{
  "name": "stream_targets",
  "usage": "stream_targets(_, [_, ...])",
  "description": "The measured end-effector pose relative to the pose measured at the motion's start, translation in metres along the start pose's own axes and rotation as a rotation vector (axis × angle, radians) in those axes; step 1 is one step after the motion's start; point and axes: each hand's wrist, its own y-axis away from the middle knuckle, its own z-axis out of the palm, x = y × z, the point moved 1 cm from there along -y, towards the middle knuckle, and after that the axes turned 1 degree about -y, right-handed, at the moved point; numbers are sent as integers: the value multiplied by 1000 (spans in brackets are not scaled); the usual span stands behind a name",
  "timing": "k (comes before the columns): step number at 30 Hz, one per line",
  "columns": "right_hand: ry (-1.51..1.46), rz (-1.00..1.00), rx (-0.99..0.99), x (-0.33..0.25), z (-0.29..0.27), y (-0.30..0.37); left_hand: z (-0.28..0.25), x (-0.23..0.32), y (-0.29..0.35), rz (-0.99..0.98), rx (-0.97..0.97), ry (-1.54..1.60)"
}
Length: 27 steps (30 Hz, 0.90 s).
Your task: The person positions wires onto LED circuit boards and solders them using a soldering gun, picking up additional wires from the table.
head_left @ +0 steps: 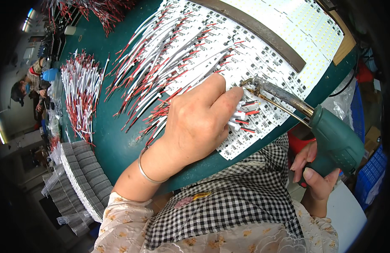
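Observation:
My right hand (315, 168) is wrapped round the dark green grip of a soldering gun (338, 137). The gun's metal barrel points up and left, its dark tip close to my left fingertips. Over the white circuit board sheet (228, 152), my left hand (199, 116) is closed in a pinch on a white-sleeved wire, largely hidden by the fingers. White-sleeved wires (235, 125) with red and black ends stick out beneath that hand. More red, black and white wires (161, 69) fan out leftward from the sheet's rows of small parts.
A dark metal bar (262, 31) lies across the sheets, beside boards with yellow dots (311, 31). A wire pile (83, 90) rests left on the green table (112, 130). Grey stacked strips (83, 168) sit lower left; blue crates (372, 177) stand right. Another person (34, 80) sits far left.

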Motion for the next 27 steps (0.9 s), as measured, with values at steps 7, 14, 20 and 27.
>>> stream_targets(7, [-57,-32,36,0,1,1,-3,2,-1,4,-35,-5])
stream_targets(14, [-124,-11,-43,-3,-13,4,-3,3,-2,6,-25,-22])
stream_targets(20, [-55,-50,28,-2,-12,7,-1,-8,0,-52,7,64])
stream_targets(27, [-24,-52,46,-1,-18,14,4,-16,-2,7,-57,257])
